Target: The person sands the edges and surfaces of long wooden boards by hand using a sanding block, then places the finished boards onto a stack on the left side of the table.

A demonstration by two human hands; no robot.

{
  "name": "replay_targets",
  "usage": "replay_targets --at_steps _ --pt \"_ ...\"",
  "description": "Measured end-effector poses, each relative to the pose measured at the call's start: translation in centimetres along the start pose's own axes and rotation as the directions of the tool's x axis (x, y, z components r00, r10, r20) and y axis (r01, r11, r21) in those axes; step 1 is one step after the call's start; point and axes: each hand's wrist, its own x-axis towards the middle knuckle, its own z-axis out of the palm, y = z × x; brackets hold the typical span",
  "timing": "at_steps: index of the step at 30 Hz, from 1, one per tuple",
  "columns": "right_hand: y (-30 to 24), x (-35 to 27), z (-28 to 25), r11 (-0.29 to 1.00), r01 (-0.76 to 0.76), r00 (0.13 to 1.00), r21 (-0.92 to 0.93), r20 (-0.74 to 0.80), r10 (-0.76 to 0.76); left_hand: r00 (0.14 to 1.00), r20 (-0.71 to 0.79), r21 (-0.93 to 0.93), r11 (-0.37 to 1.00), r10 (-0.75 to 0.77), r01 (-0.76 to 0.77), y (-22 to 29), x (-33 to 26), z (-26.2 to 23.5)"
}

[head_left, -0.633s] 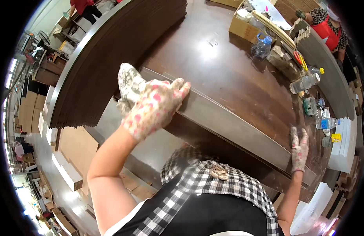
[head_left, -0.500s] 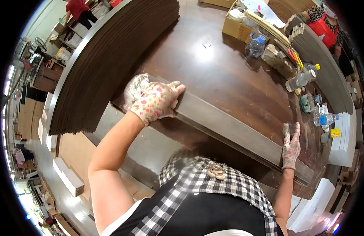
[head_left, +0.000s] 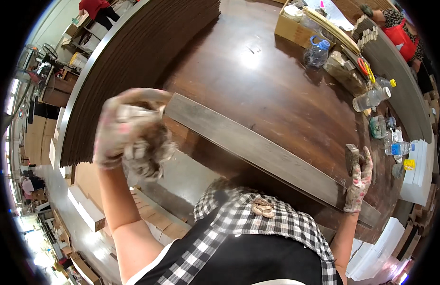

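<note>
My left hand point(head_left: 110, 128), in a floral glove and smeared by motion, grips a crumpled whitish-grey rag point(head_left: 146, 142) at the left end of a long grey-brown board point(head_left: 248, 140). The board lies slanting across the near edge of the dark brown table, its edge showing another layer below. At its right end is my right hand point(head_left: 358, 192), also gloved, with a small grey-brown block-like piece point(head_left: 352, 160) held on the thumb side. Some of its fingers stretch up past the piece.
A tall stack of dark boards point(head_left: 129, 61) stands at left. Along the right are a cardboard box point(head_left: 296, 35), a blue-capped jug point(head_left: 317, 53), several bottles, red-and-yellow scissors point(head_left: 366, 70) and more stacked boards point(head_left: 396, 76). A person in a red apron point(head_left: 403, 42) stands beyond.
My left hand has come off the board's top and moved left past its end, bringing the rag into fuller view. My right hand stays near the right end, shifted slightly.
</note>
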Motion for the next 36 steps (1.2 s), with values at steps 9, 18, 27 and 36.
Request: replay_targets --at_steps 9,18,27,36 --pt "-1.1 0.7 6.7 0.964 -0.084 0.988 0.252 0.144 0.049 0.917 -0.326 -0.626 0.675 0.229 -0.391 -5.3 3.0 10.9" --pt "-2.5 1.8 9.5 0.986 -0.047 0.962 0.161 0.272 0.001 0.681 0.276 0.418 0.554 0.678 -0.72 -4.8 0.9 14.4" --pt "-9.3 6.9 23.3 0.888 0.451 0.561 0.088 0.747 -0.358 0.607 0.22 -0.111 0.638 0.764 -0.762 -6.0 1.2 19.6" --pt "-14.2 10.7 41.7 0.874 0.475 0.595 0.101 0.695 -0.404 0.646 0.225 -0.28 0.684 0.729 -0.674 -5.8 1.5 19.1"
